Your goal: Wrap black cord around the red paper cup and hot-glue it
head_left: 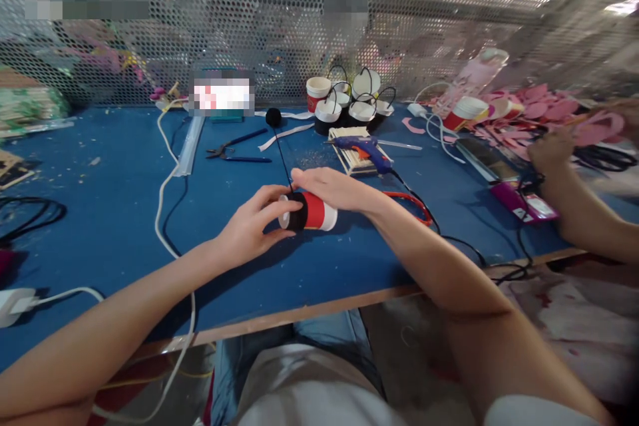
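A paper cup (315,212) with red, white and black bands lies on its side above the blue table. My left hand (249,221) is closed round its black-wrapped end at the left. My right hand (332,188) rests over the cup's top, fingers stretched out flat; its thumb is hidden. From the black band a thin black strip (283,156) runs up to a black roll (273,118). Beyond my hands, a blue glue gun (367,151) lies on a stack of pale sticks (349,161). Dark-blue-handled pliers (239,146) are behind my left hand.
Several white cups with black handles (363,110) stand at the back by a red cup (318,90) and perforated screen. A white cable (158,206) crosses the table's left side. At right, another person's hand (552,150) is near pink pieces (559,110) and a purple box (519,200).
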The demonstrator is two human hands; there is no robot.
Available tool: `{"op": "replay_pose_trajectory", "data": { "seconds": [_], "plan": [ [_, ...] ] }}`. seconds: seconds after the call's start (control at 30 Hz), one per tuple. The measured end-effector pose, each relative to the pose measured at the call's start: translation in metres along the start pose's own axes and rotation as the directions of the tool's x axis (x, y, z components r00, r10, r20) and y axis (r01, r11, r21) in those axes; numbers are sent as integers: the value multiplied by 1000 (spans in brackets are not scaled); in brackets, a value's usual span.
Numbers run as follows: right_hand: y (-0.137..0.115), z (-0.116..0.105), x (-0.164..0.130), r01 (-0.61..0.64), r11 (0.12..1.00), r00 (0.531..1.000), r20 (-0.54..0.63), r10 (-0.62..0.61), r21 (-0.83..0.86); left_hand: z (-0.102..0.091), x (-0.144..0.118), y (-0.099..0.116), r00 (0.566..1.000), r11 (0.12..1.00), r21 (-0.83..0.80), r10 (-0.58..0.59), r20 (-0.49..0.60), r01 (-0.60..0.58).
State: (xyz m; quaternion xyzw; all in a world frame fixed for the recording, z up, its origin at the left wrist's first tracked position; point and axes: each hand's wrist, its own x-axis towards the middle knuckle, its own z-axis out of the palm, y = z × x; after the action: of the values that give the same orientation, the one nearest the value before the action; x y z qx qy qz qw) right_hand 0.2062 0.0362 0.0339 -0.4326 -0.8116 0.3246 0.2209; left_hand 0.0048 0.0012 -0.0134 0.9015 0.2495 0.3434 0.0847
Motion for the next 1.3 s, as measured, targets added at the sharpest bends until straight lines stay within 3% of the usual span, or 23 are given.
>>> {"op": "replay_pose_trajectory", "data": {
  "seconds": [0.07,0.1,0.2,0.3,0.43,0.63,0.73,1.0,1.17,1.3],
  "plan": [
    [-3,5,1,4,994,994,104,-16,107,0,0,1,999,999,12,49,17,-49],
    [-4,6,1,11,988,995,93,-26,156,0,0,2,998,998,15,63,20,-63],
    [-2,4,-4,49,960,995,-94,-24,276,-2,1,3,998,999,-13,46,30,-46],
    [0,0,-10,75,942,977,-212,-4,328,-3,1,3,998,987,-153,-50,31,54],
    [3,-5,-14,114,930,952,-306,-2,349,-1,2,3,962,879,-392,-261,83,272],
    [9,-3,-13,142,939,933,-358,-21,314,0,2,5,898,770,-463,-388,206,439],
    [11,0,-12,123,954,935,-355,-18,275,0,2,5,913,787,-461,-348,215,409],
    [12,8,-11,102,968,954,-299,-29,230,-5,4,11,985,936,-309,-144,99,168],
    [13,12,-11,72,986,962,-273,-29,150,-5,4,9,996,993,-103,-51,67,58],
    [10,16,-10,-4,999,965,-263,17,52,-2,2,5,996,998,-48,-46,82,50]
  ]
}}
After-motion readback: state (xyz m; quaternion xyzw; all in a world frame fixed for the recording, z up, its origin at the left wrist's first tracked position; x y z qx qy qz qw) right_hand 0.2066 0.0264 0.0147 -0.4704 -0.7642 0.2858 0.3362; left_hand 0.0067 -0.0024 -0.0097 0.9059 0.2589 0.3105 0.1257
